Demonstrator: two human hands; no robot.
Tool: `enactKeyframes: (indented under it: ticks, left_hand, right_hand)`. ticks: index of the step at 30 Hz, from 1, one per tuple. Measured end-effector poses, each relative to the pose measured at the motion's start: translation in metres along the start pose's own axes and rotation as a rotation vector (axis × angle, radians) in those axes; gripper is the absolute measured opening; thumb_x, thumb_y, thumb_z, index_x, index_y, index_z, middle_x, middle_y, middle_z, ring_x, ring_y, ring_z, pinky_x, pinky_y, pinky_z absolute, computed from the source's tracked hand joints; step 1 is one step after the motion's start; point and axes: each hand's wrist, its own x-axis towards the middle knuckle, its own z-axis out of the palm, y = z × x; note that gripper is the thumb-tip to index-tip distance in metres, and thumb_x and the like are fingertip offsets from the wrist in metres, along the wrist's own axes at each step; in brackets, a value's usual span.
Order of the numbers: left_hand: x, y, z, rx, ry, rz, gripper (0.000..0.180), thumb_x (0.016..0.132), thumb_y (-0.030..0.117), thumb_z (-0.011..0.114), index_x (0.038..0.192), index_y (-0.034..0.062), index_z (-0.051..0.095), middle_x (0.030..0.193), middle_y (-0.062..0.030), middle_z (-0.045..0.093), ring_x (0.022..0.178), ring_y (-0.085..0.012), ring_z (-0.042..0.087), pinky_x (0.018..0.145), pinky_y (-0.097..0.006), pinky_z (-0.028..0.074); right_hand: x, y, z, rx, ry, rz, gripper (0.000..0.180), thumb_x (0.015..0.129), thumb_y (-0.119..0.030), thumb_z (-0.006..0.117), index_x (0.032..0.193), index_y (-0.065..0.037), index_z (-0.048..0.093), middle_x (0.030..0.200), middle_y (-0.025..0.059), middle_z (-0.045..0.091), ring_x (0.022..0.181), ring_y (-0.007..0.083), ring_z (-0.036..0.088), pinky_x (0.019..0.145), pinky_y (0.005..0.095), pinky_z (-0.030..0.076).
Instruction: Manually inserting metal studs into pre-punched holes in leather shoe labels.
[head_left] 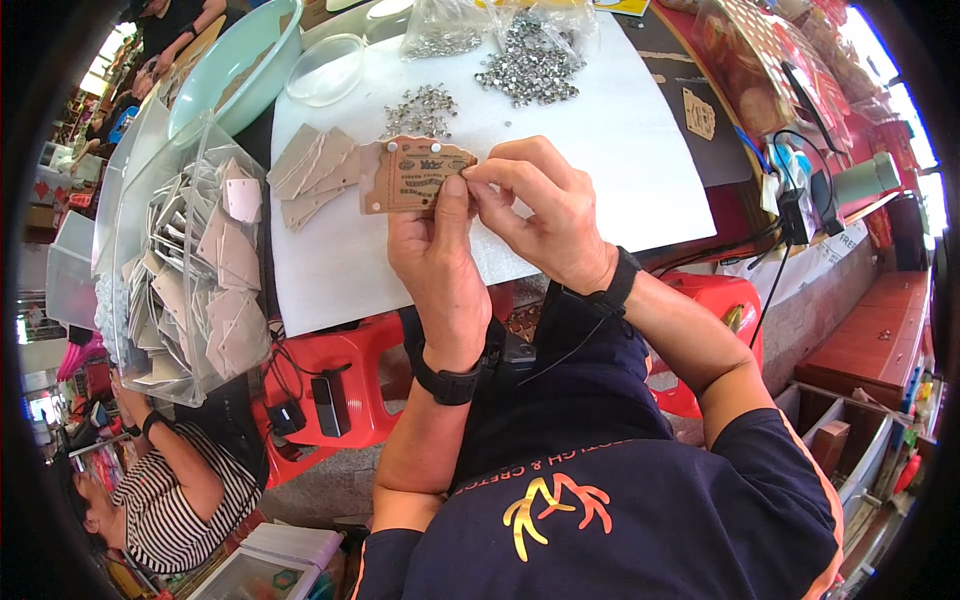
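Note:
Above the white work surface, my left hand is closed on a brown printed leather-look patch, thumb on its face. Two round silver studs show along the patch's top edge, and dark holes show near its lower edge. A plain greyish card edge sticks out on its left side. My right hand has its thumb and fingertips pinched together at the patch's right edge. Whatever small thing lies between those fingertips is hidden. A small pile of silver metal pieces lies just beyond the patch.
Grey-beige cards lie fanned out left of my hands. A clear plastic bin full of similar pieces stands farther left, below a pale green basin. More metal pieces spill from a clear bag at the back. Other people sit at left.

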Motion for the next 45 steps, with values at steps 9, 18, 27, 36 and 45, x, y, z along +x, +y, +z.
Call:
enactKeyframes:
  ticks: [9,18,27,36,45]
  left_hand:
    - [0.000,0.003,0.005,-0.001,0.048,0.029,0.017,0.097,0.007,0.056,0.111,-0.0027,0.057,0.101,-0.0077,0.063,0.085,-0.0113,0.060,0.081,-0.029,0.053]
    - [0.001,0.000,0.001,0.042,0.003,0.031,0.045,0.097,0.003,0.054,0.140,0.0034,0.041,0.115,-0.0075,0.060,0.103,-0.0151,0.060,0.091,-0.034,0.051]
    - [0.003,-0.005,0.003,0.010,0.026,0.064,0.029,0.097,0.004,0.054,0.125,-0.0042,0.052,0.110,-0.0099,0.061,0.097,-0.0135,0.061,0.086,-0.030,0.054]
    - [0.002,-0.009,0.002,0.027,0.027,0.053,0.030,0.097,0.004,0.054,0.126,-0.0029,0.052,0.108,-0.0078,0.062,0.093,-0.0114,0.060,0.082,-0.027,0.051]
    - [0.000,-0.009,-0.002,0.113,0.030,0.113,0.029,0.096,0.003,0.056,0.124,-0.0016,0.053,0.111,-0.0078,0.063,0.095,-0.0117,0.061,0.081,-0.027,0.049]
  right_hand:
    - [-0.004,-0.012,-0.002,0.537,0.006,0.723,0.011,0.088,-0.009,0.067,0.097,-0.001,0.065,0.080,0.0006,0.065,0.069,0.0054,0.061,0.057,0.0211,0.048]
    - [-0.004,-0.015,0.000,0.746,-0.031,0.853,0.018,0.093,-0.014,0.064,0.102,0.001,0.064,0.080,0.0014,0.067,0.071,0.0033,0.058,0.061,0.0197,0.047]
    - [-0.011,-0.007,0.003,0.657,-0.037,0.773,0.014,0.092,-0.012,0.067,0.099,0.000,0.066,0.077,-0.0015,0.065,0.066,0.0014,0.053,0.058,0.0174,0.043]
    - [-0.010,-0.013,0.008,0.643,0.036,0.818,0.012,0.091,-0.010,0.066,0.097,0.001,0.064,0.072,-0.0019,0.062,0.064,0.0020,0.054,0.057,0.0181,0.044]
    - [-0.007,-0.019,0.010,0.794,0.070,0.918,0.019,0.092,-0.013,0.066,0.103,0.002,0.061,0.074,0.0004,0.062,0.061,0.0037,0.055,0.055,0.0193,0.046]
